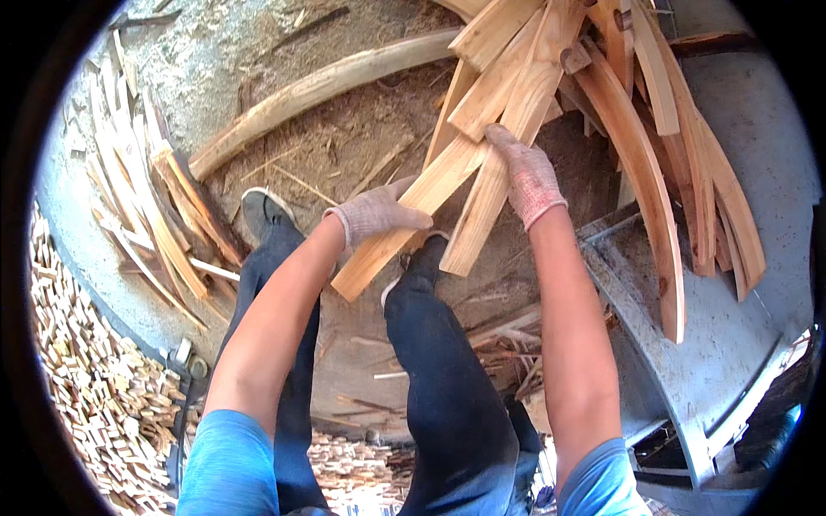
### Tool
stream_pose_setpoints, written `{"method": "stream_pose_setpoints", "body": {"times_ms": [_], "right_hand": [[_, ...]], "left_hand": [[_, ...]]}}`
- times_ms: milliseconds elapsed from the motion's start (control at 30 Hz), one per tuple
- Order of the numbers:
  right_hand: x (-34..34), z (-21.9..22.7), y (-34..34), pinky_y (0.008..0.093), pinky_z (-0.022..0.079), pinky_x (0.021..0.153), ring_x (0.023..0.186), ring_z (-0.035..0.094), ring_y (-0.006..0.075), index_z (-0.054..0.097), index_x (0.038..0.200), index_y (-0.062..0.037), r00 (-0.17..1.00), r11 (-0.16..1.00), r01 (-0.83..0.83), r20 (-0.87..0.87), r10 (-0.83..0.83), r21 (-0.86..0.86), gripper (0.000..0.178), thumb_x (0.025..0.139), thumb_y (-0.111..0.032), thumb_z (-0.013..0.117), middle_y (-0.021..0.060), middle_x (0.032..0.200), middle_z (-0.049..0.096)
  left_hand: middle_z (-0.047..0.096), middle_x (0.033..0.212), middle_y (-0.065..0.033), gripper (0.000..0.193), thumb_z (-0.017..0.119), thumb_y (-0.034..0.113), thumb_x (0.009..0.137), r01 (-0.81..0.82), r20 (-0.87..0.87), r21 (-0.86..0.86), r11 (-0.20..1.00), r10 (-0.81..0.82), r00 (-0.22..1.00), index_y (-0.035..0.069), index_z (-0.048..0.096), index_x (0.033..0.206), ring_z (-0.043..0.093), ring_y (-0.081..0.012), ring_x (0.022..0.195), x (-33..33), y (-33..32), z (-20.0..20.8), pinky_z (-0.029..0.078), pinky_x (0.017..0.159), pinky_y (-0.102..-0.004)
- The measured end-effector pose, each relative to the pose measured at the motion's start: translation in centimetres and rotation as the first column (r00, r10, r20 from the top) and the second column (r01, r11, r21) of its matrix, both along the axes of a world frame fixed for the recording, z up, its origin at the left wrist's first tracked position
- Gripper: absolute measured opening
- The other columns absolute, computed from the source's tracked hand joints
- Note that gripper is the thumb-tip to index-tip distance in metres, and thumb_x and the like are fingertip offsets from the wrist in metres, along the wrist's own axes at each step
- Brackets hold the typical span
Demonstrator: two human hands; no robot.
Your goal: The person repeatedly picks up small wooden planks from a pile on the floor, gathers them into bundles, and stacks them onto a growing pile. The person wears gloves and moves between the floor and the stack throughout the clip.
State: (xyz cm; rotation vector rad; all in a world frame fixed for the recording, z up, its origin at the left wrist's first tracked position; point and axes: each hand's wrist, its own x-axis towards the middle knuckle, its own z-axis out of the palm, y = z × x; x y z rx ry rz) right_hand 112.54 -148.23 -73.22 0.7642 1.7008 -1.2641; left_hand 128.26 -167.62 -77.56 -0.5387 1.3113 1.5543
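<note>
My left hand (383, 211), in a pale knitted glove, is closed around a light wooden plank (452, 178), its thumb lying across the upper face. A second, longer plank (471, 225) slants up beside it to the stack. Against that one's right edge presses my right hand (528, 175), gloved the same way, thumb on top and fingers hidden beneath. The two planks meet at the top and spread apart toward me. Beyond my hands, more planks (495, 34) lie overlapping in a pile.
Curved boards (641, 185) hang over a grey metal surface (731, 344) on the right. A long bowed log (318, 90) lies on the dusty floor (215, 52). Thin offcuts (138, 185) are heaped at left, with many small wood blocks (103, 396) below them. Scraps lie around my feet.
</note>
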Motion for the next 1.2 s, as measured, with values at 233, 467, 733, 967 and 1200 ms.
{"method": "stream_pose_setpoints", "body": {"times_ms": [233, 467, 733, 967, 1200], "right_hand": [[10.0, 10.8, -1.9, 0.0374, 0.052, 0.102, 0.116, 0.066, 0.0288, 0.056, 0.133, 0.0172, 0.999, 0.996, 0.008, 0.041, -0.011, 0.085, 0.083, 0.085, -0.046, 0.081, 0.026, 0.128, 0.066], [11.7, 20.2, -10.6, 0.0302, 0.057, 0.08, 0.091, 0.071, 0.0189, 0.064, 0.126, 0.0043, 0.981, 0.998, -0.053, 0.188, 0.045, 0.039, 0.059, 0.083, -0.03, 0.085, 0.0125, 0.107, 0.073], [6.1, 19.2, -18.4, 0.046, 0.041, 0.113, 0.132, 0.054, 0.0446, 0.05, 0.14, 0.0046, 0.712, 0.748, -0.633, -0.227, 0.664, 0.2, 0.075, 0.09, -0.048, 0.069, 0.0322, 0.14, 0.056], [-15.7, 19.5, -0.2, 0.0431, 0.044, 0.107, 0.126, 0.055, 0.0477, 0.058, 0.135, 0.0065, 0.584, 0.351, -0.297, -0.122, 0.803, 0.888, 0.074, 0.097, -0.057, 0.056, 0.0318, 0.126, 0.065], [-27.6, 16.3, 17.5, 0.035, 0.033, 0.117, 0.144, 0.046, 0.0313, 0.052, 0.146, 0.0012, 0.463, 0.039, -0.739, 0.465, 0.755, 0.672, 0.076, 0.105, -0.061, 0.041, 0.0244, 0.143, 0.059]], "left_hand": [[0.074, 0.098, -0.011, 0.047, 0.079, 0.033, 0.087, -0.162, 0.163, 0.037, 0.986, 0.154, 0.974, -0.001, 0.068, 0.119, 0.067, -0.0145, 0.087, 8.6, 0.3, 14.2, 0.057, 0.082, -0.0352], [0.071, 0.11, -0.0069, 0.053, 0.075, 0.027, 0.091, -0.637, 0.2, 0.118, 0.762, 0.61, 0.767, 0.002, 0.06, 0.136, 0.065, -0.0147, 0.099, 11.4, -4.1, 24.7, 0.053, 0.089, -0.0313], [0.071, 0.109, -0.0078, 0.049, 0.079, 0.011, 0.088, -0.832, 0.161, -0.061, 0.552, 0.828, 0.537, 0.002, 0.059, 0.131, 0.069, -0.016, 0.095, 2.2, -9.1, 23.2, 0.058, 0.081, -0.031], [0.07, 0.105, -0.0089, 0.049, 0.078, 0.01, 0.086, -0.925, 0.404, 0.107, 0.364, 0.834, 0.375, -0.002, 0.059, 0.129, 0.069, -0.0165, 0.092, -2.1, -0.6, 22.9, 0.058, 0.083, -0.0306], [0.066, 0.101, -0.007, 0.056, 0.08, 0.021, 0.086, -0.878, 0.566, 0.308, 0.366, 0.671, 0.479, 0.0, 0.054, 0.13, 0.068, -0.0168, 0.084, -9.6, 11.6, 18.5, 0.061, 0.074, -0.0336]]}}
